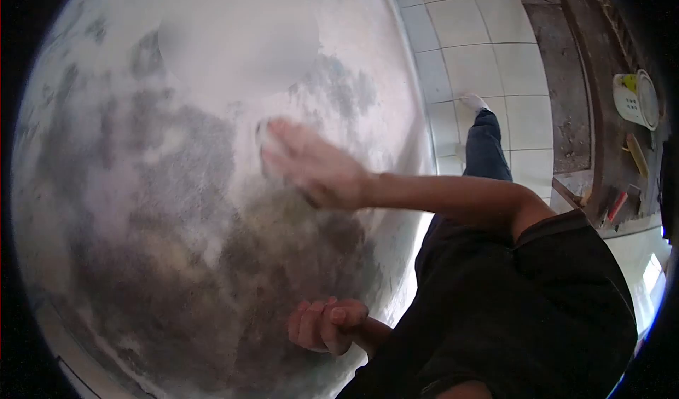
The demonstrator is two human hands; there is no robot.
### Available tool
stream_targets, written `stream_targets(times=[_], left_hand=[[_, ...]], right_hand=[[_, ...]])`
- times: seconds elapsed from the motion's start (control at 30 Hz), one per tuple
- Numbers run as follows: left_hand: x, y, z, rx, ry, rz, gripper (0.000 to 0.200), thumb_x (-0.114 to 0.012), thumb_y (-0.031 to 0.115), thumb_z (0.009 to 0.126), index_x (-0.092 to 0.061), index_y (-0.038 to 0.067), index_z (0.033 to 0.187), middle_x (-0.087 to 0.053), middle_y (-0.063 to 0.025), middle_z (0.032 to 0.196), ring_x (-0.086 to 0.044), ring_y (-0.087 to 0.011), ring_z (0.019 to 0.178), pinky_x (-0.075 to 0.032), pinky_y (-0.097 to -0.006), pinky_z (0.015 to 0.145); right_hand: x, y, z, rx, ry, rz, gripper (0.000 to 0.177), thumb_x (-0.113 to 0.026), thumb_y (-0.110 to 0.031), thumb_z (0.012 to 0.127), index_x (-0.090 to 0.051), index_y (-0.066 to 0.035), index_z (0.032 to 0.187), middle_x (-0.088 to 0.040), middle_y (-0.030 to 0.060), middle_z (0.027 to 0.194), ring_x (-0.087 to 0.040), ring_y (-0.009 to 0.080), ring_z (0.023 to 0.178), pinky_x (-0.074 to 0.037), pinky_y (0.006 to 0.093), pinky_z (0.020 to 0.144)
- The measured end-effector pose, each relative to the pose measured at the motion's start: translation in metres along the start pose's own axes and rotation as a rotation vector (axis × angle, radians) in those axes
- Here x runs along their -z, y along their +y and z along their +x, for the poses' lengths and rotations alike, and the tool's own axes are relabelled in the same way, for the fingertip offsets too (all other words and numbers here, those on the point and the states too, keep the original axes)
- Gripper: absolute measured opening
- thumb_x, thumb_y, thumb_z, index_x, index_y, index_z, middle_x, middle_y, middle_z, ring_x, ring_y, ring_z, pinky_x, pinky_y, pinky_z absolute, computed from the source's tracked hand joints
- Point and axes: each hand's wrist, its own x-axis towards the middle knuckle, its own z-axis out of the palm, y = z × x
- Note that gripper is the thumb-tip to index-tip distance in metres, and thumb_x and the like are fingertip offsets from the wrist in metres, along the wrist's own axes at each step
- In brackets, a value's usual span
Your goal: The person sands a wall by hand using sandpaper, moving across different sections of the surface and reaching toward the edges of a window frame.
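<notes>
A wall-like surface (177, 165), mottled grey with white smears and dark patches, fills the left and middle. My right hand (311, 165) reaches across it, blurred by motion. Its fingers are pressed together at the surface, and a thin pale edge with a dark bit shows by the fingertips. What this hand holds is too smeared to name. Lower down, my left hand (329, 325) is curled into a fist in front of the dark patch, with the thumb folded over the fingers. Anything inside that fist is hidden.
White floor tiles (477, 66) run along the surface's edge, and my bare foot (474, 102) is on them. At the right, a brown wooden piece (601, 151) bears a white container (636, 100), a yellowish block-like piece (636, 155) and a red-handled tool (617, 205).
</notes>
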Motion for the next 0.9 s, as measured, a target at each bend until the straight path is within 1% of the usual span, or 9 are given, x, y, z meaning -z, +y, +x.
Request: stream_targets(times=[0.1,0.2,0.33,0.47,0.57,0.7,0.73,0.83,0.9], left_hand=[[0.002,-0.002,0.000,-0.010,-0.017,0.003,0.021,-0.045,0.021,0.092,-0.051,0.011,0.074,-0.054,-0.0047,0.076,-0.055,-0.0196,0.072,-0.049,-0.0329,0.063],[0.004,-0.005,-0.001,-0.032,-0.037,0.001,0.019,-0.046,0.021,0.091,-0.051,0.011,0.075,-0.054,-0.0044,0.077,-0.055,-0.0194,0.073,-0.049,-0.0326,0.063],[0.002,-0.002,0.001,-0.002,-0.029,-0.011,0.019,-0.047,0.021,0.090,-0.052,0.011,0.074,-0.054,-0.0041,0.078,-0.055,-0.0194,0.073,-0.048,-0.0323,0.063],[0.003,-0.001,-0.002,0.020,-0.042,0.004,0.019,-0.046,0.020,0.089,-0.051,0.011,0.073,-0.055,-0.0040,0.079,-0.056,-0.0194,0.074,-0.047,-0.0319,0.062],[0.003,-0.003,-0.001,-0.003,-0.043,0.009,0.019,-0.046,0.020,0.090,-0.050,0.011,0.074,-0.055,-0.0040,0.080,-0.056,-0.0195,0.074,-0.048,-0.0317,0.063],[0.003,-0.003,-0.001,-0.015,-0.049,-0.004,0.018,-0.045,0.019,0.091,-0.051,0.011,0.076,-0.055,-0.0042,0.080,-0.055,-0.0197,0.073,-0.048,-0.0320,0.063],[0.002,-0.001,0.001,-0.009,-0.044,-0.009,0.018,-0.045,0.019,0.092,-0.050,0.011,0.077,-0.054,-0.0042,0.080,-0.055,-0.0197,0.073,-0.048,-0.0321,0.063],[0.000,-0.002,0.002,-0.018,-0.035,0.013,0.017,-0.045,0.019,0.092,-0.050,0.011,0.078,-0.054,-0.0043,0.080,-0.055,-0.0197,0.073,-0.048,-0.0321,0.064],[0.001,-0.002,0.000,-0.026,-0.037,0.021,0.018,-0.045,0.019,0.092,-0.050,0.011,0.078,-0.054,-0.0043,0.080,-0.055,-0.0196,0.073,-0.048,-0.0320,0.064]], right_hand=[[0.023,-0.016,0.037,-0.315,0.104,-0.043,0.049,-0.042,-0.012,0.101,-0.034,-0.007,0.149,-0.020,0.0209,0.158,-0.019,0.0343,0.147,-0.017,0.0459,0.120],[0.008,-0.039,0.030,-0.218,0.060,-0.023,0.048,-0.043,-0.010,0.101,-0.035,-0.003,0.148,-0.023,0.0207,0.158,-0.020,0.0351,0.147,-0.018,0.0459,0.120],[-0.005,-0.015,-0.010,0.123,0.010,-0.046,0.051,-0.045,-0.009,0.100,-0.032,-0.003,0.149,-0.021,0.0209,0.158,-0.019,0.0351,0.147,-0.017,0.0452,0.120],[0.024,-0.010,0.034,-0.338,0.053,-0.031,0.050,-0.039,-0.013,0.103,-0.030,-0.007,0.151,-0.016,0.0207,0.159,-0.016,0.0345,0.148,-0.014,0.0462,0.121],[0.008,-0.031,0.037,-0.298,-0.009,-0.044,0.050,-0.036,-0.012,0.103,-0.029,-0.012,0.153,-0.015,0.0197,0.160,-0.016,0.0347,0.148,-0.013,0.0456,0.121],[0.009,-0.026,-0.005,0.053,-0.125,0.010,0.050,-0.040,-0.015,0.102,-0.033,-0.016,0.151,-0.018,0.0202,0.159,-0.018,0.0349,0.147,-0.010,0.0452,0.121],[0.001,-0.008,0.007,0.211,0.003,0.041,0.052,-0.045,-0.007,0.098,-0.036,-0.010,0.149,-0.022,0.0208,0.158,-0.022,0.0366,0.146,-0.015,0.0478,0.120],[0.020,-0.022,0.042,-0.228,0.063,-0.038,0.052,-0.047,-0.005,0.097,-0.037,-0.007,0.148,-0.023,0.0207,0.158,-0.024,0.0366,0.145,-0.020,0.0510,0.118],[0.003,-0.027,0.053,-0.163,0.166,0.004,0.049,-0.047,-0.012,0.100,-0.038,-0.007,0.147,-0.022,0.0210,0.158,-0.023,0.0354,0.146,-0.020,0.0533,0.117]])
